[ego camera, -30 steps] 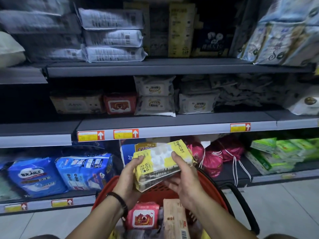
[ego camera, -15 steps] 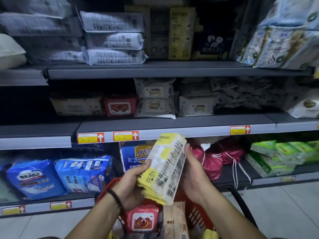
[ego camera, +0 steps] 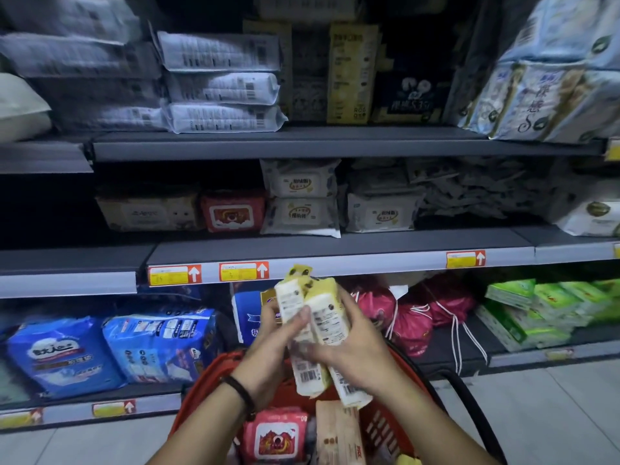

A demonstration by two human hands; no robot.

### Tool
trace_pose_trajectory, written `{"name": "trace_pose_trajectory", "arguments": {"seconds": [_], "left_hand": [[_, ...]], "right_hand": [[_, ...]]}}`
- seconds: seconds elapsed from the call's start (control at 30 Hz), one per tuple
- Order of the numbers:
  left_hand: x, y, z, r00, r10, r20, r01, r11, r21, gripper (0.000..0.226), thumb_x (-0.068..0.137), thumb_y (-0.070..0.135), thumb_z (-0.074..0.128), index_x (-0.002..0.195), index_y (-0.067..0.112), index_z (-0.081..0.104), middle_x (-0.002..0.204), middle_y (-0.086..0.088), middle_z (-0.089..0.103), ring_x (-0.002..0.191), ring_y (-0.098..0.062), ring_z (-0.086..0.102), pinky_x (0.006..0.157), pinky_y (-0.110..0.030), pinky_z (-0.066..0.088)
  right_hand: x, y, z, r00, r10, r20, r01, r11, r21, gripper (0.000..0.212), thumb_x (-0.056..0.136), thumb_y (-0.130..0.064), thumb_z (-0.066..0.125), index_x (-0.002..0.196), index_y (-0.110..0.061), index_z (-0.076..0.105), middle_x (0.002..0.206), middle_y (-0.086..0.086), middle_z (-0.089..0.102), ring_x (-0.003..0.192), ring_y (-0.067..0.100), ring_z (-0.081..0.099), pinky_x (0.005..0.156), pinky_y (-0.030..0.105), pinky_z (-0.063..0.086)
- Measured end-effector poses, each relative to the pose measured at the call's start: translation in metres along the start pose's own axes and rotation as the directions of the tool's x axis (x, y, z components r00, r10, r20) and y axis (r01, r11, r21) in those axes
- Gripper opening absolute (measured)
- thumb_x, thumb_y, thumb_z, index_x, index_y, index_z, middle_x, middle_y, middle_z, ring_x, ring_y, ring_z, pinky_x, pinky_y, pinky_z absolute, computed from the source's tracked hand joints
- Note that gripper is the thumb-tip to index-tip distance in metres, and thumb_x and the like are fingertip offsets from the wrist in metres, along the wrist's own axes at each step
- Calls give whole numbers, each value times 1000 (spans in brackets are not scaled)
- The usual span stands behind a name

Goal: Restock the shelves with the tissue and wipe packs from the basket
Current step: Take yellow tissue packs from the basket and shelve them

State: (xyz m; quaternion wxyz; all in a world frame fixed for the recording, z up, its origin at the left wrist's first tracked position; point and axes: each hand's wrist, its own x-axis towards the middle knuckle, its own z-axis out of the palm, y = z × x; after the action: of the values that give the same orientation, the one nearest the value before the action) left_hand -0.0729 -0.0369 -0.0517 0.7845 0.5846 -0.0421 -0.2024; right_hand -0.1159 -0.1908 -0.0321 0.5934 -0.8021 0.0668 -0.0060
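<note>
Head view, centre frame, yellow tissue pack [ego camera: 318, 313] near upright above red basket [ego camera: 206, 377], left hand [ego camera: 268, 347] and right hand [ego camera: 359, 350] both clasping it (fingers curled round its sides)

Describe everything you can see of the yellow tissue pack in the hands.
The yellow tissue pack is a soft, plastic-wrapped bundle of slim slabs, yellow with white panels, print and barcodes at its lower end. It is held nearly upright above the red basket. The left hand grips its left side, thumb across the front; the right hand wraps its right side.
</note>
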Motion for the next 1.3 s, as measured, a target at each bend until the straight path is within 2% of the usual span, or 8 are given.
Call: {"name": "trace_pose_trajectory", "arguments": {"seconds": [0.2,0.3,0.47,0.57,0.73,0.87,1.1,1.3], "left_hand": [[1,-8,19,963,-29,-268,-26,979,-200,94,58,30,95,137,22,44,119,-5,77,102,-28,77,88,-52,62],[6,1,9,947,-93,-307,-10,948,-319,119,48,45,100,148,32,38,134,-13,69,115,-39,71,95,-66,55],[3,12,4,937,-118,-329,-50,887,-459,115,50,52,98,148,19,46,126,-21,73,109,-43,73,82,-59,60],[3,15,7,932,-63,-357,-130,861,-491,106,62,42,95,151,17,42,125,-21,73,109,-41,73,82,-57,61],[-2,42,14,922,116,-369,-218,943,-251,65,62,26,89,120,14,62,114,-13,78,99,-28,78,93,-51,59],[-4,70,13,932,222,-287,-265,957,-119,82,64,29,91,133,22,48,119,-11,75,102,-30,77,94,-55,59],[1,137,49,901,380,-210,-334,916,223,67,59,59,94,92,12,59,102,-19,76,87,-36,76,81,-61,62],[9,194,87,789,555,-264,-454,816,357,49,75,63,82,108,34,60,108,10,74,95,-9,71,83,-38,59]], "right_hand": [[-4,-12,-3,992,-58,111,104,876,-471,147,62,-58,89,152,-62,-28,167,-4,23,152,24,33,122,49,36],[0,-5,-21,997,-49,53,63,951,-304,150,56,-69,94,164,-48,-7,175,-8,11,160,17,18,129,46,23],[-11,7,-4,1000,6,-29,-2,987,158,157,34,-62,103,160,-51,12,149,-12,59,138,19,56,119,52,43],[-21,16,19,980,-43,-192,100,950,297,95,64,-17,102,140,-35,47,114,-18,78,109,5,73,90,23,60],[-26,18,28,927,-96,-364,228,912,341,62,70,-12,96,121,-29,63,109,-6,80,103,14,77,85,30,59],[-22,-1,4,873,-185,-451,327,908,261,84,65,-22,99,139,-30,59,119,-7,78,112,13,74,93,37,59],[-16,-66,-59,785,-291,-547,389,918,71,97,66,-27,100,152,-30,54,112,-18,79,108,2,74,101,39,59],[5,-139,-95,740,-348,-576,450,892,40,63,73,-18,96,128,-30,68,101,-24,79,93,-8,73,80,10,56]]}}
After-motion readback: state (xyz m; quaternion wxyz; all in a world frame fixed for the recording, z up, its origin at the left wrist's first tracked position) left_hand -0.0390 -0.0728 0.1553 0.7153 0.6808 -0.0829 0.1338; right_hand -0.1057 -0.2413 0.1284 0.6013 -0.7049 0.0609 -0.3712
